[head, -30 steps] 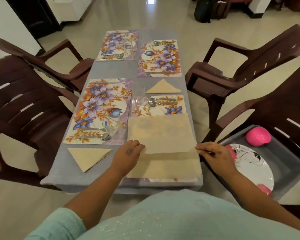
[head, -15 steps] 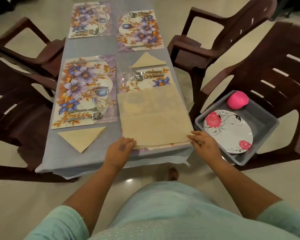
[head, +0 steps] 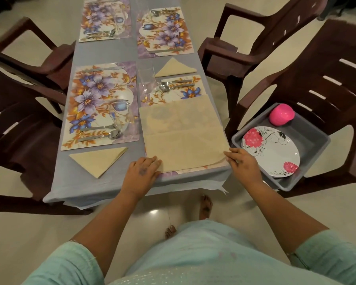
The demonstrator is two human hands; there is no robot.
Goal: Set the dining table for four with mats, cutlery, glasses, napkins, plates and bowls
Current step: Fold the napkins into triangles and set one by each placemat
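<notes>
A beige napkin [head: 183, 136] lies spread over the near right floral mat [head: 173, 93], folded in half. My left hand [head: 141, 173] pinches its near left corner at the table edge. My right hand [head: 243, 163] pinches its near right corner. Two napkins folded into triangles lie on the table, one [head: 99, 159] below the near left mat [head: 99, 103] and one [head: 174, 68] beyond the near right mat. Each of the two near mats carries cutlery [head: 103, 132] and a clear glass [head: 120, 116].
A grey tub [head: 314, 140] on the right chair [head: 327, 79] holds a flowered plate [head: 269, 151] and a pink bowl [head: 282, 115]. Two far mats [head: 164, 31] also carry cutlery. Brown plastic chairs stand on both sides of the grey table [head: 103, 188].
Both hands have drawn the napkin's upper half toward the near table edge, so the fold now covers the lower half. The view has tilted further down.
</notes>
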